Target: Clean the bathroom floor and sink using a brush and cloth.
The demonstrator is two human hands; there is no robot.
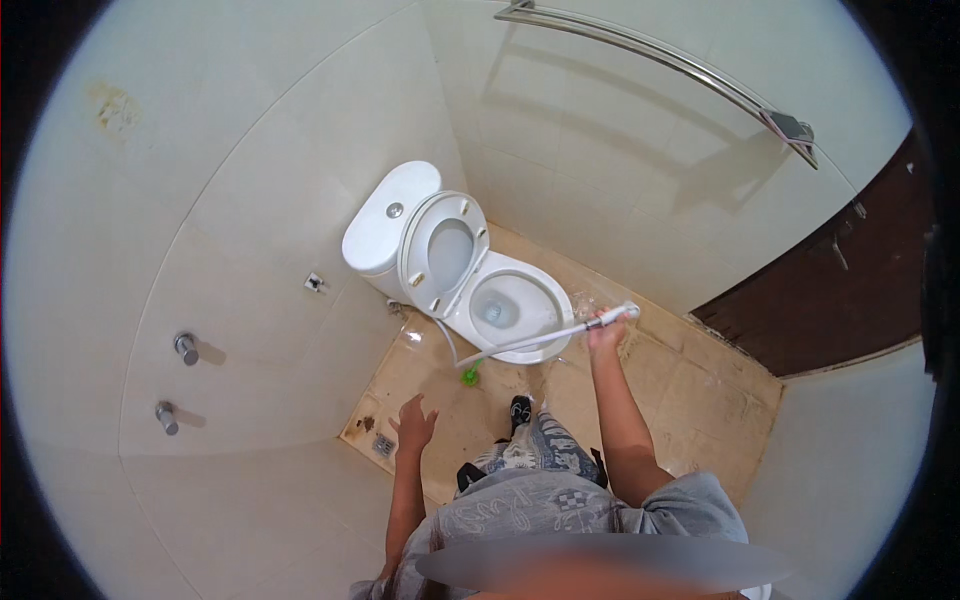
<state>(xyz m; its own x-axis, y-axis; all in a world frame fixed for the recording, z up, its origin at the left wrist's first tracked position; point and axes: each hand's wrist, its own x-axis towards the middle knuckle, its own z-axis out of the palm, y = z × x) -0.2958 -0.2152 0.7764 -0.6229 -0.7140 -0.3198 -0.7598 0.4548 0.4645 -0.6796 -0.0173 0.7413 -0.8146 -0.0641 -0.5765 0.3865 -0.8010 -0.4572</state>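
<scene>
My right hand (607, 334) is closed around a white handheld bidet sprayer (619, 313), held out to the right of the toilet bowl. The sprayer's white hose (517, 344) runs left across the front of the bowl and back toward the wall. My left hand (415, 424) holds nothing, its fingers apart above the floor at the lower left. Before me stands a white toilet (559, 300) with its seat and lid (420, 251) raised. A green brush head (470, 376) shows on the floor beside the bowl, partly hidden by the hose.
A floor drain (383, 446) lies in the left corner. A metal towel rail (645, 46) on the far wall carries a phone (787, 126). Two metal valves (187, 349) project from the left wall. A dark brown door (840, 277) is at the right. The tiled floor looks wet.
</scene>
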